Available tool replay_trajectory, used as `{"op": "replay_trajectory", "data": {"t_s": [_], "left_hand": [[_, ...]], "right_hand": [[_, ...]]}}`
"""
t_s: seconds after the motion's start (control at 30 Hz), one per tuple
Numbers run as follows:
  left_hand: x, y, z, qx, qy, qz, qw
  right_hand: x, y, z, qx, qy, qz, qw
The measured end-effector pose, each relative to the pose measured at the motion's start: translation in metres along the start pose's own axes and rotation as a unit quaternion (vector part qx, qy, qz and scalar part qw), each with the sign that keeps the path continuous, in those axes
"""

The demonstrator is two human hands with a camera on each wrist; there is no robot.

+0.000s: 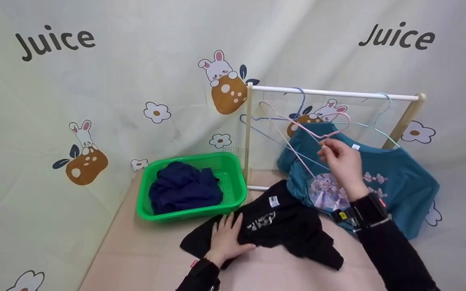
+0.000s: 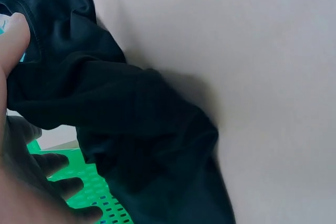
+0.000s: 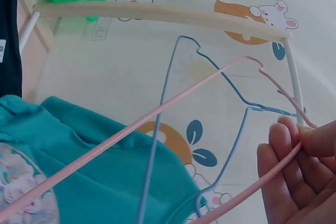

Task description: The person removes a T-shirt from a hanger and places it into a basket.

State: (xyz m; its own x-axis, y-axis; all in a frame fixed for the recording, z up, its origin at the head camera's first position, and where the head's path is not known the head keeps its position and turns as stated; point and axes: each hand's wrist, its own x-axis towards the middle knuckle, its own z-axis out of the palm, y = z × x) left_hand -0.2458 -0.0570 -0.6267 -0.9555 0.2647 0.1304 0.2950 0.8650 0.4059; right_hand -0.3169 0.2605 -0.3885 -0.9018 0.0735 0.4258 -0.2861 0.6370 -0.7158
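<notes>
Right sleeve (image 1: 399,254) nearest, bottom right, running up to the right hand (image 1: 342,161). Black shirt (image 1: 285,226) lies on the near part of the table (image 1: 136,258), right of and close to the basket (image 1: 200,212); collar label toward the far side, one short sleeve at near left, the other at near right, fabric rumpled. Should handle light, soft and limp, not fragile; likely to bunch or slide if pushed. Best hold: collar edge or shoulder seams; hem looks good for flattening.

Pink hanger (image 1: 303,129) is in the air above the shirt's far right side, in front of the rack (image 1: 338,93), tilted, clear of the rail. Thin wire, looks light and fairly stiff, maybe slick; neck just under the hook is the best grip, as it could swivel if held by one arm.

Left hand (image 1: 227,238): fingers spread and mostly straight, resting on the shirt's left side, thumb out to the right; no grip seen. Right hand: thumb and fingertips close together, pinching the hanger near its neck.

Far right, teal shirt (image 1: 403,194) on mint hanger (image 1: 390,103); blue hanger (image 1: 304,101) hooked left of it. Navy cloth (image 1: 184,188) in basket.
</notes>
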Motion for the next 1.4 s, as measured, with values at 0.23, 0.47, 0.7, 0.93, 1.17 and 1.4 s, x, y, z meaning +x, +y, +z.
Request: {"op": "replay_trajectory", "data": {"t_s": [0.23, 0.47, 0.7, 0.93, 1.17, 1.4], "left_hand": [[-0.005, 0.001, 0.005, 0.000, 0.015, -0.004, 0.9999], [-0.009, 0.001, 0.015, 0.000, 0.032, -0.009, 0.9995], [-0.011, 0.000, 0.022, 0.002, 0.041, -0.015, 0.9990], [-0.010, -0.004, 0.029, 0.003, 0.042, -0.018, 0.9990], [-0.006, -0.003, 0.030, -0.012, 0.031, -0.032, 0.9989], [-0.001, -0.003, 0.032, -0.024, 0.033, -0.036, 0.9985]], "right_hand": [[0.033, -0.024, 0.003, -0.040, -0.047, 0.003, 0.9981], [0.059, -0.046, 0.015, -0.078, -0.065, -0.008, 0.9948], [0.076, -0.057, 0.027, -0.086, -0.069, -0.009, 0.9938], [0.085, -0.061, 0.032, -0.081, -0.081, -0.010, 0.9934], [0.087, -0.065, 0.033, -0.072, -0.064, -0.003, 0.9953], [0.089, -0.057, 0.036, -0.102, -0.070, -0.008, 0.9923]]}}
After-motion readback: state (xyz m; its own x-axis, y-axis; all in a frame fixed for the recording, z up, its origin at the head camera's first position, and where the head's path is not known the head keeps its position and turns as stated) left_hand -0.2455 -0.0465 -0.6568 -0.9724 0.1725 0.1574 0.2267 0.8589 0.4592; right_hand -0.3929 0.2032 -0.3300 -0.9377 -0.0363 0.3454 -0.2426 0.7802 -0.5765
